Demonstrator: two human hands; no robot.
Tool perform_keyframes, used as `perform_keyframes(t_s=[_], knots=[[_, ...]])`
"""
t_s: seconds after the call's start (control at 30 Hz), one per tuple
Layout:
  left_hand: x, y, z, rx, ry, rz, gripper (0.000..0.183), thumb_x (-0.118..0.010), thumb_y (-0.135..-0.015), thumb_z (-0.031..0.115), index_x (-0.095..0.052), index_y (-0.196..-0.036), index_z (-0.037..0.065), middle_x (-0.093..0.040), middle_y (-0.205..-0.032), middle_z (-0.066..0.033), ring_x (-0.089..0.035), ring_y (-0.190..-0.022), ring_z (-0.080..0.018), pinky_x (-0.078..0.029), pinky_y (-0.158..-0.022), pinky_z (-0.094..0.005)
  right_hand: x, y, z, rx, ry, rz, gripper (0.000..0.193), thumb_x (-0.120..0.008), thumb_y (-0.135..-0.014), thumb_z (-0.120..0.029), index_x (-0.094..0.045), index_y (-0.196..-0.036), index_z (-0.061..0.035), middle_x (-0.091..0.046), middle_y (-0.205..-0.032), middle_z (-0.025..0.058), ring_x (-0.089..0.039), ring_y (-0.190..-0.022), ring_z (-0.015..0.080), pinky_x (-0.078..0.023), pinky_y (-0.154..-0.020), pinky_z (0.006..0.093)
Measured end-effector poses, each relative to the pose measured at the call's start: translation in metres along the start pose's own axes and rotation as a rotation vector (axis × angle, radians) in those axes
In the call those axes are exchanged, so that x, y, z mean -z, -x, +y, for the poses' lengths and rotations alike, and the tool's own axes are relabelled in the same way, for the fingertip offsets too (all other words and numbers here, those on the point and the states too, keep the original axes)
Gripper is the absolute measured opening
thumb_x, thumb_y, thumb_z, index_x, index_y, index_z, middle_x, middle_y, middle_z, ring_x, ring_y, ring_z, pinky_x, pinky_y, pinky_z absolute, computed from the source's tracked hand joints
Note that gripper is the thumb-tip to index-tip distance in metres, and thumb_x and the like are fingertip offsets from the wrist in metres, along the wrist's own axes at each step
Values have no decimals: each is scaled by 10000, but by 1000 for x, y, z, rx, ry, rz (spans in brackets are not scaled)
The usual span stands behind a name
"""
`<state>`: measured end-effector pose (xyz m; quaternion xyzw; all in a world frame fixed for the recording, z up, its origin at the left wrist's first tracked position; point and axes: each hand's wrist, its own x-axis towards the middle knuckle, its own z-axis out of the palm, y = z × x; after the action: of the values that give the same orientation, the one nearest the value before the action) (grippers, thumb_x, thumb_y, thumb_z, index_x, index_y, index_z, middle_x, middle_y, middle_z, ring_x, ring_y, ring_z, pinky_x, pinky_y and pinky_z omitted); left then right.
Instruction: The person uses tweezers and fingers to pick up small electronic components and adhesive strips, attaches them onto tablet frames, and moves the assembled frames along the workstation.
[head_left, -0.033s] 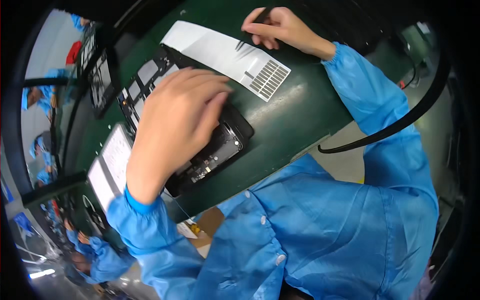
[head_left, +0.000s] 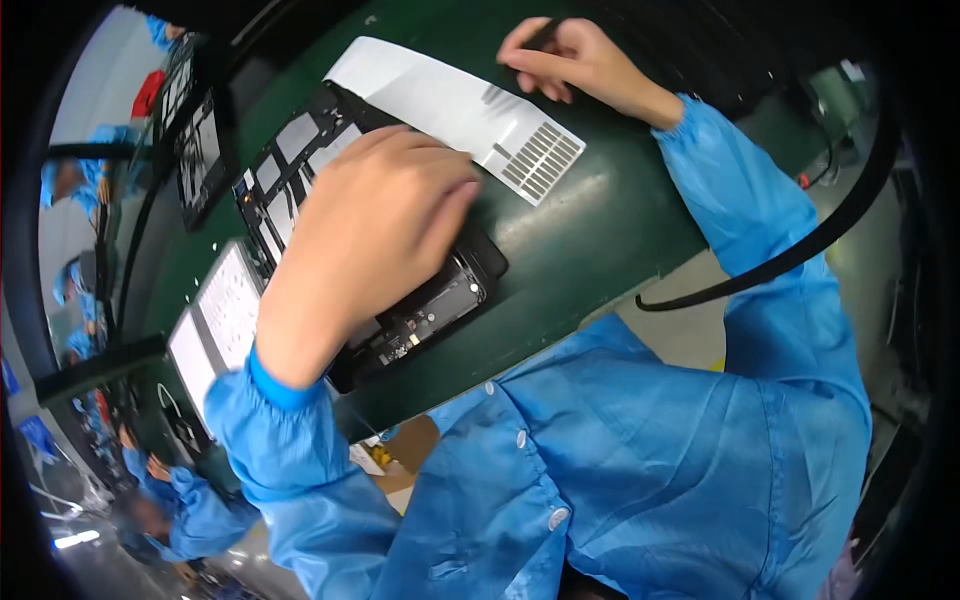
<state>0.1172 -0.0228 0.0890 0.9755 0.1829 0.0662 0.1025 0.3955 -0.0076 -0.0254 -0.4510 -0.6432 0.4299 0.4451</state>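
Note:
My left hand (head_left: 370, 215) lies over an opened black electronic device (head_left: 440, 310), its fingers curled and the thumb close beside the index finger. Whatever those fingertips may hold is hidden. Below the hand, the device's bare inner parts and small metal spots show. Farther right, my right hand (head_left: 590, 65) is closed round slim black tweezers (head_left: 545, 35), held above the table. The tips look blurred, over a white backing sheet (head_left: 430, 95) with rows of small grey stickers (head_left: 543, 163) at its right end.
Past my left hand lies a black frame with grey panels (head_left: 295, 140). A white printed sheet with a grey band (head_left: 225, 300) sits at the left of the green table (head_left: 590, 240). Another opened black device (head_left: 200, 155) stands farther left. A black cable (head_left: 780, 265) arcs across my right sleeve. Co-workers in blue sit left.
My right hand with the tweezers has shifted slightly right, away from the sheet. My left hand has moved a little to the right over the device.

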Motion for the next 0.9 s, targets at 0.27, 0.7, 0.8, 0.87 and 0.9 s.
perform_keyframes(t_s=[0.27, 0.7, 0.8, 0.87, 0.9], knots=[[-42, -27, -45, 101, -118, -164, 582, -670, -894, 429, -594, -1280, 0, -679, -1090, -238, -633, -1025, -407, -489, -922, -452, 10, 23, -5, 366, 504, -270, 430, -787, -820, -257, -649, -1185, -75, -654, -1322, 81, -554, -1285, 281, -389, -1105, 411], [-29, -60, -39, 300, 365, 344, 535, -874, -702, 106, -560, -1126, 15, -670, -923, -149, -630, -864, -278, -505, -795, -372, -22, 2, -2, 413, 77, 281, 268, -787, -845, -71, -646, -1069, -35, -695, -1019, 50, -637, -911, 93, -511, -800, 261], [-35, -61, -49, 291, 457, 471, 334, -827, -778, 77, -638, -1040, -6, -695, -828, -70, -605, -761, -146, -482, -719, -276, -28, -6, 0, 452, 7, 295, 252, -767, -861, -63, -650, -1082, -27, -710, -988, 53, -660, -884, 90, -513, -785, 242], [-33, -58, -52, 306, 458, 493, 265, -813, -793, 66, -670, -1004, -7, -703, -821, -54, -602, -756, -117, -474, -711, -258, -31, -3, -6, 471, 37, 329, 200, -752, -875, -59, -668, -1052, -16, -724, -934, 50, -678, -859, 88, -522, -766, 235], [-32, -57, -51, 319, 480, 525, 197, -799, -809, 56, -702, -968, -8, -712, -814, -38, -598, -751, -88, -466, -703, -240, -30, 2, -12, 435, 48, 322, 174, -745, -879, -54, -678, -1034, -15, -729, -921, 56, -683, -848, 93, -524, -753, 236]])
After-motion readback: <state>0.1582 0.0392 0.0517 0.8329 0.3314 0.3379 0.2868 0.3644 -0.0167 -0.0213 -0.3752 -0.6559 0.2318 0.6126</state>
